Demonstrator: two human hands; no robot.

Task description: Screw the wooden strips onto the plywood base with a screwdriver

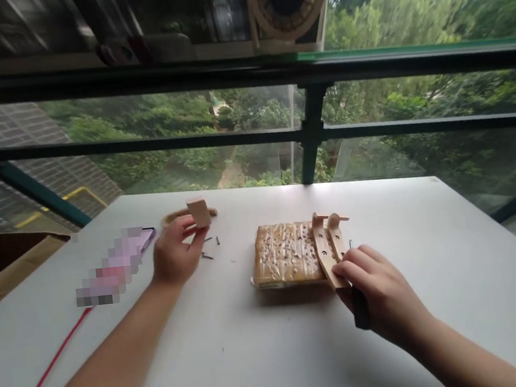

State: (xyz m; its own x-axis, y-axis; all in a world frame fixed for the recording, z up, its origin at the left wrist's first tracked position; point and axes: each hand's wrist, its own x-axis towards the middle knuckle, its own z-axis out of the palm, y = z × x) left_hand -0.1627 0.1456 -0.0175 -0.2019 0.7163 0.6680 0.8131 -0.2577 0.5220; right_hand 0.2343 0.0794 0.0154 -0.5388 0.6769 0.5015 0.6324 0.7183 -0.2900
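Observation:
My left hand (175, 252) is closed on a small pale wooden block (198, 212), held up over the table. Behind it lies a curved wooden strip (175, 215), partly hidden by the fingers. My right hand (379, 288) is wrapped around what looks like a screwdriver with a dark handle (361, 310), its shaft mostly hidden. Its fingertips also touch the near end of a curved wooden piece with screw holes (323, 249). A second, similar piece (335, 234) stands beside that one. Both rest on the right side of a tape-wrapped block full of small holes (286, 253).
Several loose screws (207, 256) lie between my left hand and the wrapped block. A blurred-out phone (119, 264) with a red cable (50, 365) is on the left of the white table (256, 364). A cardboard box (14, 272) stands beyond the left edge, a railing (189, 138) behind.

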